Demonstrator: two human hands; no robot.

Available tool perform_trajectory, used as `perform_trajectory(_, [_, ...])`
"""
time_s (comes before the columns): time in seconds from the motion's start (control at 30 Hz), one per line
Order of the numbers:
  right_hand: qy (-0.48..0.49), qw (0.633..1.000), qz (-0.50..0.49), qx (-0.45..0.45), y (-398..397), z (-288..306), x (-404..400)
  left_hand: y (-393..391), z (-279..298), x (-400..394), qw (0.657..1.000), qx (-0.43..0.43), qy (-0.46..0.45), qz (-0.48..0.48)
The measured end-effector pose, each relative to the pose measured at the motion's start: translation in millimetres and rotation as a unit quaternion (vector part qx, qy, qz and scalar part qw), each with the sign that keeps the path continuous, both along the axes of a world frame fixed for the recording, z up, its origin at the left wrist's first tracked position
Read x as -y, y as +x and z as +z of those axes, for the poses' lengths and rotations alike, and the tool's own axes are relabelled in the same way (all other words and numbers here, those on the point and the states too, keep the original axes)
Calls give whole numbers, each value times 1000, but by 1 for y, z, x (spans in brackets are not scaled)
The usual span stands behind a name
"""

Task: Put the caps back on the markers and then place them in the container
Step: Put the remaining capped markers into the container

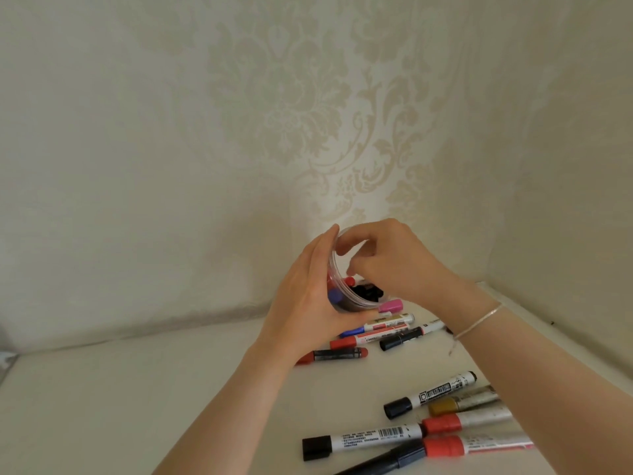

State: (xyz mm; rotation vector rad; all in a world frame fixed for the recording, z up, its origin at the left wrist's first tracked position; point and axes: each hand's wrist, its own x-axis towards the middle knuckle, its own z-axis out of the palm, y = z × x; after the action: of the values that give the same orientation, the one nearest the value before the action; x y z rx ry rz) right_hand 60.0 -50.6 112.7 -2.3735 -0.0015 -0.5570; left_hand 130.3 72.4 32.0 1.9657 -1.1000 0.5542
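My left hand (308, 296) grips a clear round container (363, 305), lifted off the table and tipped with its mouth toward me. Inside lie red, blue and black markers. My right hand (404, 262) is at the mouth with fingers curled; a red-capped marker (350, 281) runs under its fingertips. A pink-capped marker (390, 306) pokes out just below the rim. Several capped markers lie under the container, among them a red and black one (330, 354) and a black-capped one (400, 339).
A second group of markers lies at the near right: a black-capped white one (431, 394), a gold one (459, 402), red-capped ones (442, 423). The white table (137, 389) meets patterned walls behind and on the right. A bracelet is on my right wrist.
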Motion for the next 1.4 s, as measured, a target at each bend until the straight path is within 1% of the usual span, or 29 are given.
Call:
perform_trajectory(0.03, [-41,999,-28,12,1,-1,1,-1,0,0,1000,7,4,1])
perform_trajectory(0.1, [-130,990,-47,-12,1,-3,0,-1,0,-1,1000,15,3,0])
perform_trajectory(0.17, [-156,986,-3,-53,3,-8,-1,-1,-2,0,1000,17,-8,-8])
perform_trajectory(0.2, [-154,987,15,-52,4,-11,-2,-1,-3,0,1000,23,-13,-13])
perform_trajectory(0.3, [-137,990,19,15,10,-16,2,-5,-6,1,999,32,-20,-30])
perform_trajectory(0.37, [-150,984,27,94,11,-20,2,-7,-6,0,998,28,-33,-36])
perform_trajectory(0.43, [-129,976,53,166,9,-25,0,-7,-6,-1,998,29,-43,-34])
perform_trajectory(0.5, [-90,970,39,224,6,-24,2,-4,-5,-3,998,37,-41,-24])
perform_trajectory(0.57, [-66,962,1,264,5,-16,11,-3,-4,-5,999,28,-36,-15])
perform_trajectory(0.63, [-107,959,-31,262,3,-7,17,-2,-4,-7,999,23,-41,-9])
perform_trajectory(0.7, [-200,956,-31,210,3,-5,17,-2,-3,-6,999,22,-48,-12])
perform_trajectory(0.77, [-273,950,2,155,3,-11,13,-2,-2,-5,998,26,-59,-14])
perform_trajectory(0.8, [-267,952,14,149,3,-14,13,-2,-1,-4,998,28,-63,-15])
perform_trajectory(0.87, [-197,967,11,163,3,-16,15,-2,0,-3,997,32,-65,-16])
perform_trajectory(0.9, [-185,969,12,165,3,-17,16,-3,1,-2,997,35,-64,-17])
perform_trajectory(0.97, [-235,962,28,137,4,-18,17,-3,1,-2,997,41,-59,-17])
perform_trajectory(1.0, [-236,962,35,131,4,-19,18,-3,0,-1,997,42,-58,-16])
perform_trajectory(1.03, [-194,970,34,144,3,-18,18,-4,0,-2,997,40,-57,-16])
perform_trajectory(1.07, [-127,977,23,170,2,-16,19,-4,0,-3,998,36,-55,-15])
perform_trajectory(1.1, [-63,976,1,207,0,-11,21,-4,-1,-3,998,35,-53,-12])
perform_trajectory(1.13, [-19,971,-17,238,-2,-7,25,-3,-1,-4,998,38,-50,-8])
perform_trajectory(1.17, [-8,968,-34,247,-4,-3,28,-2,-2,-5,998,42,-48,-5])
perform_trajectory(1.2, [-17,972,-43,231,-6,1,30,-2,-2,-6,998,42,-48,-2])
perform_trajectory(1.23, [-49,980,-44,185,-7,4,31,-1,-3,-6,998,40,-48,-1])
perform_trajectory(1.27, [-109,986,-36,120,-7,4,30,-1,-3,-6,998,37,-47,1])
perform_trajectory(1.3, [-184,980,-31,65,-8,2,29,-1,-3,-6,998,37,-45,3])
perform_trajectory(1.33, [-257,965,-36,39,-9,0,27,-1,-4,-5,998,38,-41,4])
perform_trajectory(1.37, [-316,947,-41,38,-9,-2,26,-1,-6,-4,998,40,-40,2])
perform_trajectory(1.4, [-354,934,-42,39,-9,-4,25,-1,-6,-4,998,43,-41,0])
